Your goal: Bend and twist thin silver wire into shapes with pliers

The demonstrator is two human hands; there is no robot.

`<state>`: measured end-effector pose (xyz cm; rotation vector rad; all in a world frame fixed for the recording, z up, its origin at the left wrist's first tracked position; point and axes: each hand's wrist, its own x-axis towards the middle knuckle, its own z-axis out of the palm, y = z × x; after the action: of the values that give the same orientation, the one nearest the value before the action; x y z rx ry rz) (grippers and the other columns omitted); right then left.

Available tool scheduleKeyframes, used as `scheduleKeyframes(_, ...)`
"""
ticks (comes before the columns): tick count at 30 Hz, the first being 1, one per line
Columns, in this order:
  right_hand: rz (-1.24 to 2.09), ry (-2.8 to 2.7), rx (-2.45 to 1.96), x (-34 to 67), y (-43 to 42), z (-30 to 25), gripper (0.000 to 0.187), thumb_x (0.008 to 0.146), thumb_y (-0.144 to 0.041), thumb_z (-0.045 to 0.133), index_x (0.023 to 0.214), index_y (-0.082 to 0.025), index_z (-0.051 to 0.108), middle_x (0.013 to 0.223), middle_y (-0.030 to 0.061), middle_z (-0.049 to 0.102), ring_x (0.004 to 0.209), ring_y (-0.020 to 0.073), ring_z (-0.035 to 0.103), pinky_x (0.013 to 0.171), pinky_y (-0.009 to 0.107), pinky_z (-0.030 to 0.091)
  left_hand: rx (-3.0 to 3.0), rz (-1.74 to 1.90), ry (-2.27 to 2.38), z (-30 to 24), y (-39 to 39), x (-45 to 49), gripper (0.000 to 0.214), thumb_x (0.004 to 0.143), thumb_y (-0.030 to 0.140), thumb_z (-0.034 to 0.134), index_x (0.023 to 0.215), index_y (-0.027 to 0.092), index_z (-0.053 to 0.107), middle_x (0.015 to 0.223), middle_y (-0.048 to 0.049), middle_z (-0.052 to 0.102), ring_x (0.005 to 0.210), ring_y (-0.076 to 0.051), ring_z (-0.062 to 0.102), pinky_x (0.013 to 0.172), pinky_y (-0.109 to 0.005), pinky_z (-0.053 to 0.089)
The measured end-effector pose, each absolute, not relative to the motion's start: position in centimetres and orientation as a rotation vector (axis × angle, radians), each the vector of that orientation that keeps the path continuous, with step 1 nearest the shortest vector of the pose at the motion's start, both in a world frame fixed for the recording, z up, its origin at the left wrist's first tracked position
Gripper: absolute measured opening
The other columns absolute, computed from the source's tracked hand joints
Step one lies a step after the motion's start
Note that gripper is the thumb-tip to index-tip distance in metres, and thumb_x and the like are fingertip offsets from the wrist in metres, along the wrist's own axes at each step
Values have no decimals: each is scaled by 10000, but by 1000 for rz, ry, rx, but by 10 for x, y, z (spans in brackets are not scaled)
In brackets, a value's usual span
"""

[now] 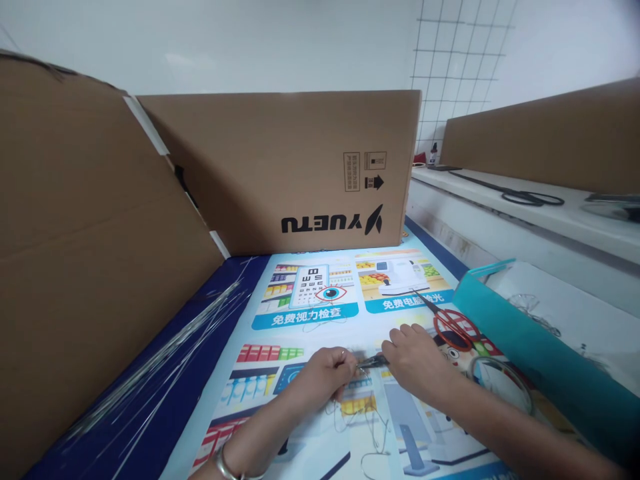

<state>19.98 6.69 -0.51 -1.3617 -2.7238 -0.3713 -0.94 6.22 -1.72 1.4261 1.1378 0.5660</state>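
Observation:
My right hand [416, 362] is closed around a pair of pliers [374, 361], whose jaws point left. The tips meet the fingers of my left hand [327, 375], which pinch a thin wire just at the jaws. Below my hands, bent lengths of wire [376, 427] with loops and curls hang or lie over the printed sheet; which of them joins the pinched piece I cannot tell. The exact spot gripped by the jaws is small and partly covered by my fingers. Beyond my right hand lie red-handled scissors [453, 329], their blades pointing away to the left.
A teal box [525, 353] at right holds bent wire pieces. By my right forearm lies a wire coil [503, 383]. Straight wires [165, 353] lie along the left. Cardboard panels [270, 160] stand behind and left. Black scissors [533, 198] rest on the right ledge.

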Motion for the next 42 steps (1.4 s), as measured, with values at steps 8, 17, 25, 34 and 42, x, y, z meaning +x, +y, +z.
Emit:
scheduleKeyframes(8,-347,-2740,-1402,198,67,-6,81,772,-124,495,763,-166,564,748,79,570,737,208,468,641,332,257,1421,577,1144,-17,63,-8,180,734,314,484,610,185,462,409,64,452,352,-70,357,406,-197,260)
scheduleKeyframes(17,-277,-2730,-1432,198,68,-8,54,763,-154,521,763,-167,573,751,77,573,735,202,472,635,329,251,1394,564,1138,-10,61,-7,178,731,296,492,597,182,462,400,62,461,347,-62,335,406,-198,236)
scheduleKeyframes(25,-218,-2717,-1402,206,72,6,57,756,-229,552,759,-176,573,806,57,566,797,201,455,671,328,246,1310,586,1092,-14,63,-13,150,738,310,502,679,173,521,417,50,484,364,-73,380,416,-196,260)
scheduleKeyframes(34,-284,-2686,-1458,220,80,14,81,762,-252,547,742,-176,562,817,50,564,809,205,455,679,329,247,1245,586,1074,-15,65,-13,181,739,343,537,700,167,540,407,42,489,342,-69,356,386,-194,229)
scheduleKeyframes(42,-188,-2764,-1478,211,75,13,112,789,-278,530,762,-178,571,790,45,587,759,189,503,642,300,270,1236,608,1064,-15,63,-13,215,764,362,548,686,161,538,412,35,494,358,-69,381,397,-194,242)
